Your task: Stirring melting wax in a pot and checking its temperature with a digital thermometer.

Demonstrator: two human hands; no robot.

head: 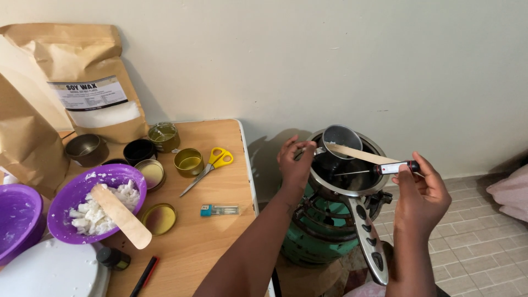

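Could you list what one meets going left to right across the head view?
Purple bowl → yellow scissors → left hand → small metal pitcher → probe thermometer → right hand.

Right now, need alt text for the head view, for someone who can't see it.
A person's right hand holds a probe thermometer with its tip in a small metal pitcher that sits in a pan on a green gas stove; the left hand steadies the pitcher, a wooden stick across its rim. Beside it, a wooden table holds a purple bowl of white wax chunks, tins and yellow scissors.

Even, soft indoor light, faint shadows on the wall, sharp focus, slight edge distortion.
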